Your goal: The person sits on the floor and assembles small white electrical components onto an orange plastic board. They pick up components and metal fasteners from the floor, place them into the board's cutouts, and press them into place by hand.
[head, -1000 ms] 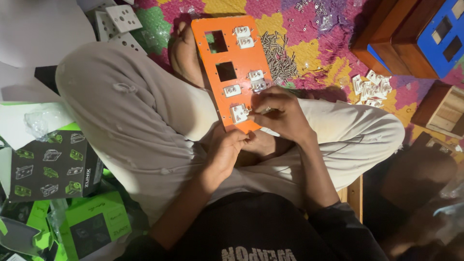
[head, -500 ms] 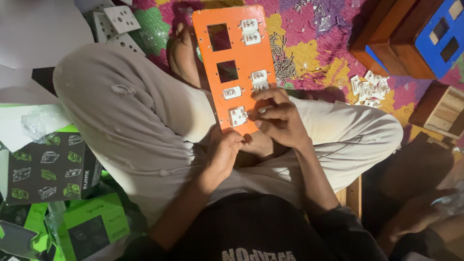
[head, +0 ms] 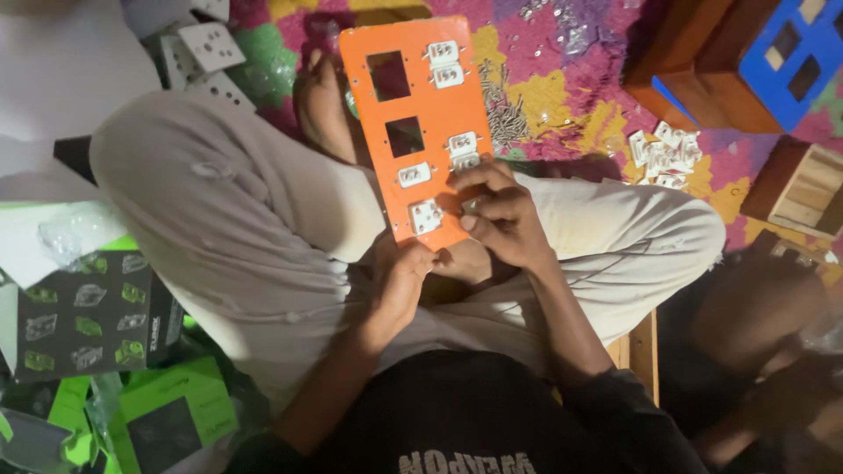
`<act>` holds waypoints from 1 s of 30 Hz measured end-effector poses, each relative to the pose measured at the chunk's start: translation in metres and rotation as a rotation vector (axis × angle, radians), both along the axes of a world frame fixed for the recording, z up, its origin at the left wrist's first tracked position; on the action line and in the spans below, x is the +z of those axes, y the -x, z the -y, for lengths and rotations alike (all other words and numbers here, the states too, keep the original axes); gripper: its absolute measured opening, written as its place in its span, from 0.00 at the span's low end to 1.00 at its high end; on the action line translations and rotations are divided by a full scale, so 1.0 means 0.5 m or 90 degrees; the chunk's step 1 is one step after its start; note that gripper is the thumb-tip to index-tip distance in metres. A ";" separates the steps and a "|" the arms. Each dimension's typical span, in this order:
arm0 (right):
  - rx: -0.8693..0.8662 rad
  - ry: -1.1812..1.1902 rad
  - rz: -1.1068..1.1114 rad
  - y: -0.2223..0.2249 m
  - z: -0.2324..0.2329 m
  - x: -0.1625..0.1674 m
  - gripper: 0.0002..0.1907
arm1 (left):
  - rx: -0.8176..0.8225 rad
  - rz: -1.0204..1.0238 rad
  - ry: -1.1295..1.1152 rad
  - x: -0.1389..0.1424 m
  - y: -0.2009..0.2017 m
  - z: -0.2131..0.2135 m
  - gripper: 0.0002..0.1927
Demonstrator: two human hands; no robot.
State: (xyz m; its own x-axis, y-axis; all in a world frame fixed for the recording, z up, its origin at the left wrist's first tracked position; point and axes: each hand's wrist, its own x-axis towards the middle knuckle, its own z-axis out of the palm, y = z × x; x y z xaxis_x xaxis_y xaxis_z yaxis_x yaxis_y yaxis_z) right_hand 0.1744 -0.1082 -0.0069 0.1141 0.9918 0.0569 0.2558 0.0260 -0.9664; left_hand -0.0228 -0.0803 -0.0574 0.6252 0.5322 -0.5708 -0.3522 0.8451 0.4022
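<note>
An orange panel (head: 421, 96) with rectangular cut-outs rests tilted on my crossed legs. Several white switch modules are fitted in it, and two cut-outs near its far left are bare. My left hand (head: 399, 281) grips the panel's near bottom edge. My right hand (head: 496, 215) is closed over the lower right part of the panel, fingers pinched on a small white switch module (head: 470, 206) that is mostly hidden.
A heap of loose white switch modules (head: 663, 158) lies on the patterned mat at right, and a pile of small screws (head: 505, 114) beside the panel. Wooden boxes (head: 790, 184) stand far right. Green and black cartons (head: 97, 316) crowd the left. White socket plates (head: 206, 48) lie top left.
The orange panel has shifted slightly left and up in view. My right hand has moved down onto its lower right corner. My left hand keeps its grip on the bottom edge.
</note>
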 end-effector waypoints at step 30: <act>0.057 0.084 0.480 -0.268 -0.132 -0.125 0.13 | -0.389 -0.496 -1.334 0.173 0.111 -0.078 0.16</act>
